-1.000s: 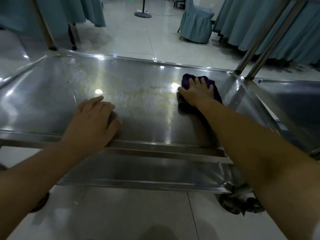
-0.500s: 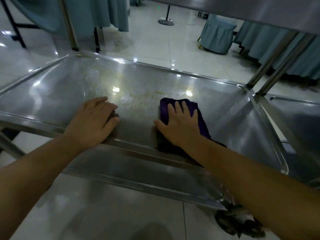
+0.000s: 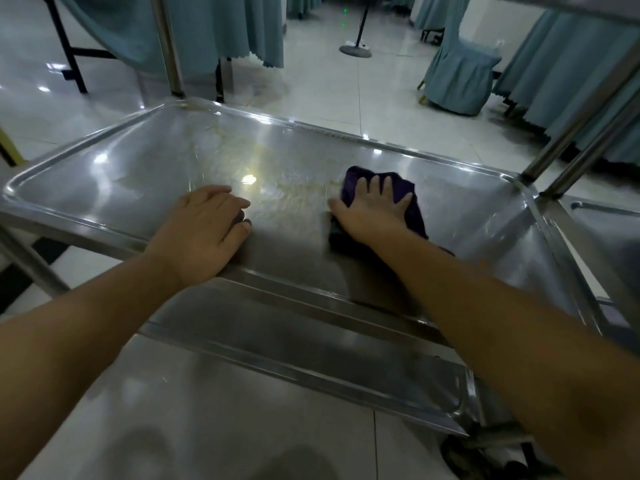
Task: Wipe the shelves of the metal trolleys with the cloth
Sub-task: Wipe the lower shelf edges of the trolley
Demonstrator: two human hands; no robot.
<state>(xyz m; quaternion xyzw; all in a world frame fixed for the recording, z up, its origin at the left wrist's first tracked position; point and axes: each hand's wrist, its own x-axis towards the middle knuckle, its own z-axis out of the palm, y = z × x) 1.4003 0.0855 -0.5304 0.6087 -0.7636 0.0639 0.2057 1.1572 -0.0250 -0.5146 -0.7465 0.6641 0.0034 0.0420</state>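
Note:
A steel trolley shelf (image 3: pixel 131 174) fills the middle of the view, shiny, with yellowish smears near its centre. A dark purple cloth (image 3: pixel 401 192) lies on the shelf right of centre. My right hand (image 3: pixel 372 213) presses flat on the cloth with fingers spread. My left hand (image 3: pixel 204 230) rests palm down on the shelf near its front rim, fingers relaxed, holding nothing. A lower shelf (image 3: pixel 311 358) of the same trolley shows beneath the front rim.
A second metal trolley (image 3: pixel 602 233) stands against the right side, with upright posts (image 3: pixel 568 143) between them. Another post (image 3: pixel 168 46) rises at the back left. Teal-draped tables (image 3: pixel 221 26) and a covered chair (image 3: pixel 460 77) stand beyond on the tiled floor. A castor (image 3: pixel 485 455) sits bottom right.
My right hand slid the cloth from the far right corner towards the front centre, then a little back out again. My left hand stayed on the front rim.

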